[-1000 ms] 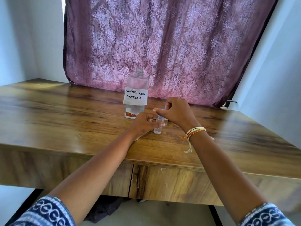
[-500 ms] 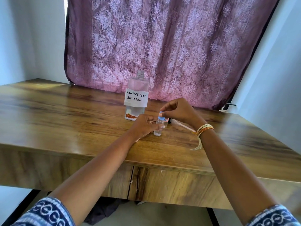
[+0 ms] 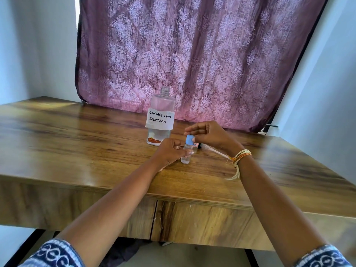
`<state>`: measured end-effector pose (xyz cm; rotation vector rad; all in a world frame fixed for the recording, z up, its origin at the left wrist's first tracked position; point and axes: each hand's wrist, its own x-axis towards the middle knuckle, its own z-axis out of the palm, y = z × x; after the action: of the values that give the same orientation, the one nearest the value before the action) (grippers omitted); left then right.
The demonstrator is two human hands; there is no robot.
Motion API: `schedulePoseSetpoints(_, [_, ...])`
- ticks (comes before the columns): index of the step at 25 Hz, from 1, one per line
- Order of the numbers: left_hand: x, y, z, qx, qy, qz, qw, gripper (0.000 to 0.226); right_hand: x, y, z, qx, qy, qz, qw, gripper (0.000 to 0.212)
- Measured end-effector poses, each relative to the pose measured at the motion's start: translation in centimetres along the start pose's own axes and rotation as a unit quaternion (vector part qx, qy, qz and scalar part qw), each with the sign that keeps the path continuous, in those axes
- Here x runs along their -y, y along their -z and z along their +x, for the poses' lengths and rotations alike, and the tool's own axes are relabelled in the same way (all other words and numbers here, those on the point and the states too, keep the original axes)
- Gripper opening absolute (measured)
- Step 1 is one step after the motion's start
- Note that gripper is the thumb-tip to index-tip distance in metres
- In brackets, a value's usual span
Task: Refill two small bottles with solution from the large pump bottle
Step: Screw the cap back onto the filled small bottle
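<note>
While the left hand [image 3: 168, 151] grips a small clear plastic bottle [image 3: 186, 153] upright mid-table toward the wooden table's [image 3: 77, 151] far edge, the right hand [image 3: 209, 134] pinches its pale blue cap [image 3: 189, 139]; capping looks under way; behind stands the large clear labelled bottle [image 3: 161, 117], pump off; a second small bottle [image 3: 195, 147] is barely visible, fill unknown.

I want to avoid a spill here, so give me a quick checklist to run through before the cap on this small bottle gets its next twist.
1. Small bottle upright on the table: ok.
2. Left hand holds the small bottle's body steady: ok.
3. Right hand pinches the blue cap at the bottle's top: ok.
4. Cap fully seated on the neck: cannot tell, the fingers hide the joint.
5. Large bottle stands apart behind the hands, upright: ok, but its neck is open, so a knock would spill it.
6. Second small bottle capped: cannot tell, it is mostly hidden behind the first.
</note>
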<state>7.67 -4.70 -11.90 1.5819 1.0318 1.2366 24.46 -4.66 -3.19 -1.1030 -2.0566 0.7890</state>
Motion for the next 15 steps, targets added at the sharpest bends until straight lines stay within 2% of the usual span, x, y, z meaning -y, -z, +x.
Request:
schedulePoseSetpoints(2, [-0.2, 0.0, -0.2, -0.002, -0.001, -0.002, 1.000, 0.027, -0.2, -0.3, 0.1, -0.036, -0.007, -0.018, 0.999, 0.029])
schedulePoseSetpoints(5, [-0.3, 0.0, -0.2, 0.003, -0.001, -0.004, 1.000, 0.028, -0.6, -1.1, 0.0, -0.080, -0.025, -0.040, 0.996, 0.044])
schedulePoseSetpoints(8, [-0.4, 0.0, -0.3, 0.007, -0.001, -0.010, 1.000, 0.022, -0.5, -1.0, -0.1, -0.017, -0.041, 0.034, 0.998, 0.053])
schedulePoseSetpoints(10, [-0.5, 0.0, -0.4, 0.012, -0.004, -0.006, 1.000, 0.018, -0.6, -0.5, 0.0, 0.007, -0.035, 0.052, 0.998, 0.051])
schedulePoseSetpoints(15, [-0.5, 0.0, -0.5, 0.008, -0.015, -0.015, 1.000, 0.014, -0.3, -0.7, 0.0, -0.046, -0.023, -0.003, 0.999, 0.047])
